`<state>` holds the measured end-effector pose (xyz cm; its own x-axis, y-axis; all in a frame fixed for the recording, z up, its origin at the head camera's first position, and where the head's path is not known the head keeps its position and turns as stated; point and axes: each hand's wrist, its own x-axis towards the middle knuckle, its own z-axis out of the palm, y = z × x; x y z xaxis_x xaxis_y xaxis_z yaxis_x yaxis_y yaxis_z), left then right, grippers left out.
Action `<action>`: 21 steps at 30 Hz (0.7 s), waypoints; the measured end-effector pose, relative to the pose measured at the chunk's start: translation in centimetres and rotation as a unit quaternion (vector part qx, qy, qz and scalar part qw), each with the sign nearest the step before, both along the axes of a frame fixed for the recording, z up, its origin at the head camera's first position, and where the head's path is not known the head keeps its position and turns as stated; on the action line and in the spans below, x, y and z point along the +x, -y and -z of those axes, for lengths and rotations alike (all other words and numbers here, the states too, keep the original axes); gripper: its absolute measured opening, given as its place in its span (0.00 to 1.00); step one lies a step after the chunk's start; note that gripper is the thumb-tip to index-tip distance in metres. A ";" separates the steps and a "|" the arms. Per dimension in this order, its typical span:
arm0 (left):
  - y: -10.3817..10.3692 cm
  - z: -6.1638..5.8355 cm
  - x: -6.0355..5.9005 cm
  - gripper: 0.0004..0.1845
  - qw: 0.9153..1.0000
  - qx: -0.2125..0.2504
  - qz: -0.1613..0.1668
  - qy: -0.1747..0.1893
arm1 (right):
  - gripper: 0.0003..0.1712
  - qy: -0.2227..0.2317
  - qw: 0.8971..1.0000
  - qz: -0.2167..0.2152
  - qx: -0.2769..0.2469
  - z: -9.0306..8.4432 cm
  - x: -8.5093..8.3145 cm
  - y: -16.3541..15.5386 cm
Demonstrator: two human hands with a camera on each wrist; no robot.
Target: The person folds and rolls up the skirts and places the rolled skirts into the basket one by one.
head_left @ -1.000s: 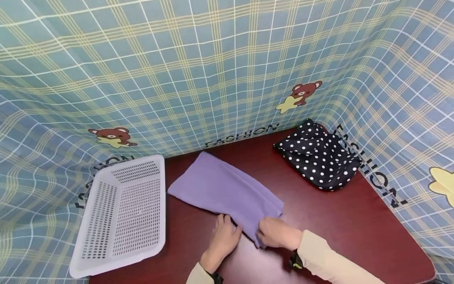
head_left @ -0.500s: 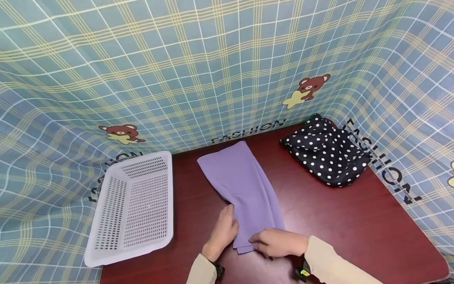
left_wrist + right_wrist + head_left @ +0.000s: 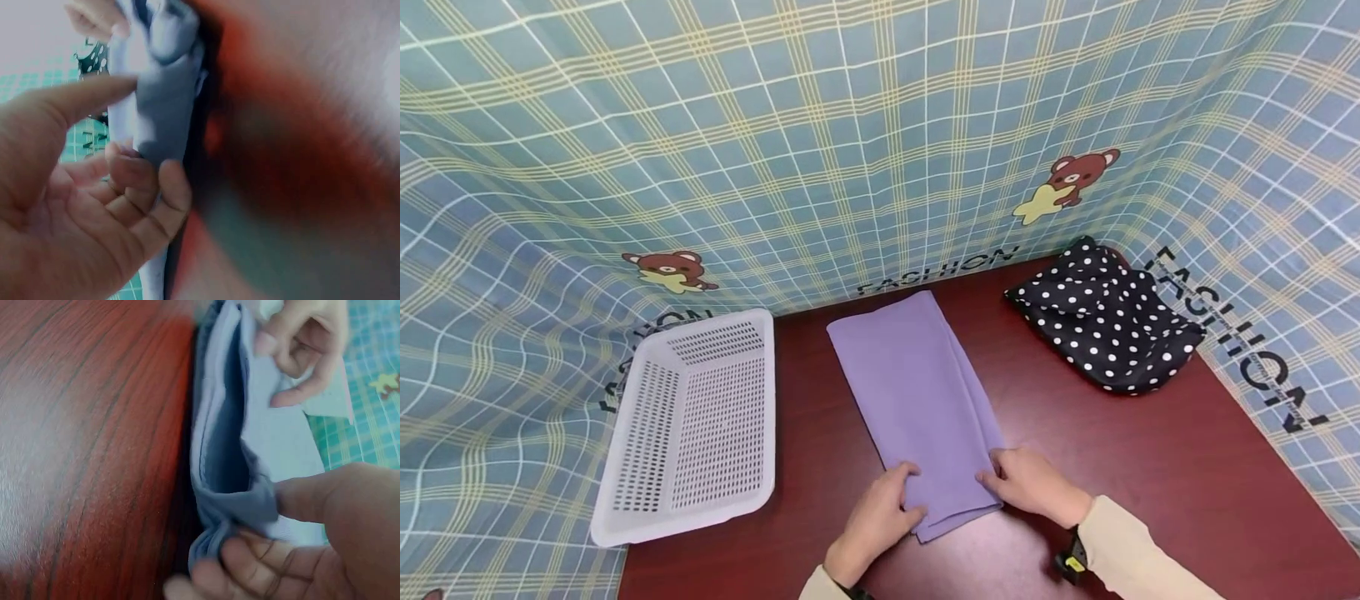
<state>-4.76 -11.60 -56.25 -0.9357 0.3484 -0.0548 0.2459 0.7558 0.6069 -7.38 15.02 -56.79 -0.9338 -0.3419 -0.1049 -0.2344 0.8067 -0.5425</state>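
A folded purple cloth (image 3: 916, 400) lies lengthwise on the dark red table (image 3: 1150, 483), running from the back wall toward me. My left hand (image 3: 880, 517) pinches the near left corner, thumb on top and fingers curled under the cloth (image 3: 159, 106). At the near right corner my right hand (image 3: 1026, 483) pinches the stacked layers of the cloth (image 3: 237, 469) between thumb and fingers. Both hands lift the near edge slightly off the table.
A white perforated basket (image 3: 692, 425) with nothing in it stands at the left of the table. A black polka-dot garment (image 3: 1105, 321) lies bunched in the back right corner. A blue plaid curtain with bear prints (image 3: 850, 150) encloses the table on three sides.
The purple cloth has been turned from a diagonal lie to pointing straight away from me. My hands have shifted from its near end to grip its two near corners.
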 end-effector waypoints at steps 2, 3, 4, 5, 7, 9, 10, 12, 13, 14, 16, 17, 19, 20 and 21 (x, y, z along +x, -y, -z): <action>-0.3 0.1 0.3 0.29 0.999 -0.029 0.036 -0.028 | 0.16 0.029 0.998 -0.013 -0.060 0.1 -0.1 -0.3; -0.4 0.1 0.5 0.30 0.997 -0.043 0.048 -0.045 | 0.15 0.053 0.994 -0.018 -0.090 0.2 -0.2 -0.5; -0.6 0.2 0.5 0.32 0.995 -0.056 0.055 -0.060 | 0.14 0.082 0.989 -0.021 -0.125 0.3 -0.3 -0.6; -0.6 0.3 0.6 0.34 0.993 -0.063 0.058 -0.075 | 0.14 0.115 0.980 -0.024 -0.162 0.3 -0.5 -0.8; -0.8 0.5 0.6 0.38 0.989 -0.082 0.062 -0.105 | 0.14 0.174 0.960 -0.025 -0.220 0.4 -0.7 -1.2; -1.0 0.8 0.5 0.42 0.984 -0.100 0.067 -0.130 | 0.14 0.196 0.948 -0.021 -0.248 0.5 -0.9 -1.6; -1.1 0.9 0.5 0.43 0.981 -0.110 0.071 -0.143 | 0.13 0.190 0.949 -0.019 -0.249 0.5 -1.0 -1.8; -1.3 1.2 0.5 0.44 0.975 -0.127 0.081 -0.164 | 0.12 0.140 0.965 -0.010 -0.222 0.6 -1.1 -1.9; -1.4 1.3 0.5 0.44 0.972 -0.133 0.084 -0.172 | 0.11 0.109 0.973 -0.003 -0.204 0.6 -1.1 -1.9; -1.5 1.4 0.5 0.43 0.971 -0.134 0.087 -0.177 | 0.12 0.077 0.980 0.007 -0.183 0.6 -1.0 -1.9; -1.6 1.5 0.6 0.38 0.971 -0.123 0.086 -0.186 | 0.14 0.026 0.987 0.033 -0.154 0.6 -0.8 -1.7; -1.7 1.5 0.6 0.35 0.972 -0.111 0.084 -0.191 | 0.16 0.010 0.988 0.047 -0.147 0.6 -0.7 -1.6; -1.7 1.4 0.6 0.29 0.974 -0.080 0.076 -0.199 | 0.16 -0.002 0.987 0.067 -0.144 0.6 -0.6 -1.4; -1.7 1.2 0.7 0.27 0.974 -0.065 0.072 -0.205 | 0.16 -0.006 0.987 0.075 -0.144 0.5 -0.5 -1.4; -1.7 1.1 0.6 0.24 0.973 -0.052 0.070 -0.216 | 0.16 -0.009 0.986 0.080 -0.147 0.5 -0.5 -1.3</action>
